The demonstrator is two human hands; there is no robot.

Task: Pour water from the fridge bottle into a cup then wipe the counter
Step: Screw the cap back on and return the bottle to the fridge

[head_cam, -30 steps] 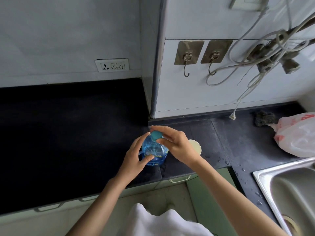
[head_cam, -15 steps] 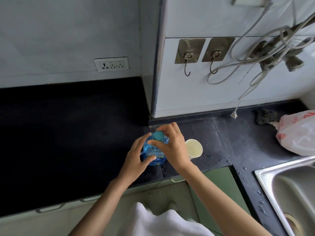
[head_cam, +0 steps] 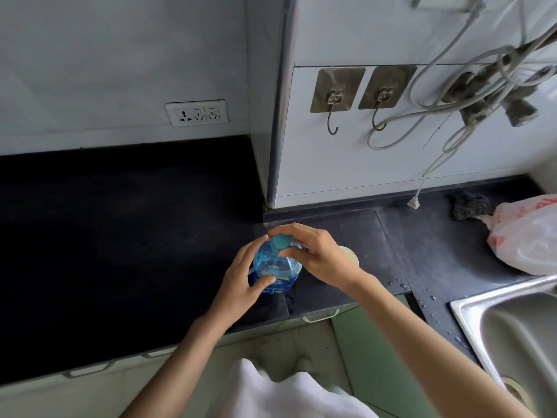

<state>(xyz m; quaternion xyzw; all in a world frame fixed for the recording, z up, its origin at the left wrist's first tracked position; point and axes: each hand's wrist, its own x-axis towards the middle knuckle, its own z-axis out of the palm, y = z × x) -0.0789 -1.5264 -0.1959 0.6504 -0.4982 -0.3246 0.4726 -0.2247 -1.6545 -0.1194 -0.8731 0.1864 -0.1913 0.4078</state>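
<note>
The right hand (head_cam: pixel 319 257) has come back over the cap (head_cam: pixel 281 241): a second ago its fingers pinched the cap from the side, half a second ago they curled over it, and now thumb and fingertips close narrowly round the cap's rim again. The cap is seated on the neck in all three views, so this reads as successive turns of a twist, not a lift. Whether it is loosening before the pour or tightening after it cannot be told.

The left hand (head_cam: pixel 241 285) has hardly shifted; it wraps the bottle (head_cam: pixel 275 268) from the near left side, thumb across the label, bracing it upright on the tabletop (head_cam: pixel 120 242).

Just beyond the right hand's grip, partly hidden by its knuckles, stands the cup (head_cam: pixel 351 257), close beside the bottle. Its contents are not visible.

Further right of the grip, droplets (head_cam: pixel 401 285) lie on the tabletop toward the sink (head_cam: pixel 512 327), so wiping is probably yet to be done. A dark scrubber (head_cam: pixel 470 205) sits by the wall, well apart.
</note>
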